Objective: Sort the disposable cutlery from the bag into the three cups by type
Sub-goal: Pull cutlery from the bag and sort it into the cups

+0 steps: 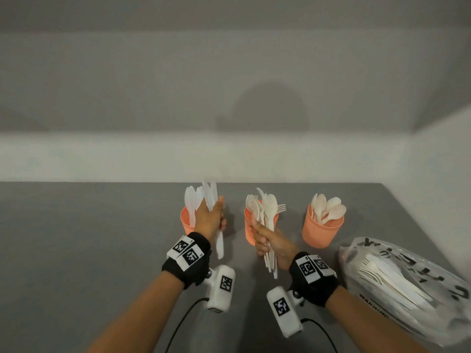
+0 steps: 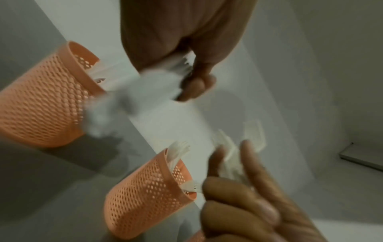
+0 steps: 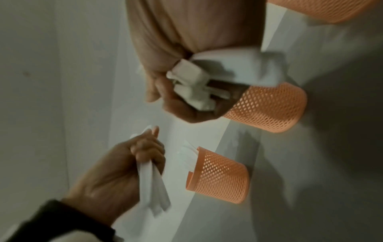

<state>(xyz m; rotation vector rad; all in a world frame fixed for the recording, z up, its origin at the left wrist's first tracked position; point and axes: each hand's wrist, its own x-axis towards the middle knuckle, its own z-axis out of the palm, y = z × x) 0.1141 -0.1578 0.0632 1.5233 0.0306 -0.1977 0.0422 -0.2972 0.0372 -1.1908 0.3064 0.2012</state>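
Note:
Three orange mesh cups stand in a row near the wall. The left cup (image 1: 186, 221) (image 2: 41, 101) (image 3: 221, 175) has white knives in it, the middle cup (image 1: 247, 231) (image 2: 145, 196) (image 3: 269, 108) forks, the right cup (image 1: 322, 226) spoons. My left hand (image 1: 211, 216) (image 2: 192, 77) grips a bunch of white knives (image 1: 219, 240) (image 3: 153, 188), held upright just right of the left cup's rim. My right hand (image 1: 266, 242) (image 3: 178, 91) grips a mixed bundle of spoons and forks (image 1: 269, 212) in front of the middle cup. Both wrist views are blurred.
A clear plastic bag (image 1: 407, 284) with black lettering lies on the grey table (image 1: 89, 238) at the right, more cutlery inside it. The white wall (image 1: 229, 154) rises directly behind the cups and closes off the right side. Cables trail from the wrist cameras toward me.

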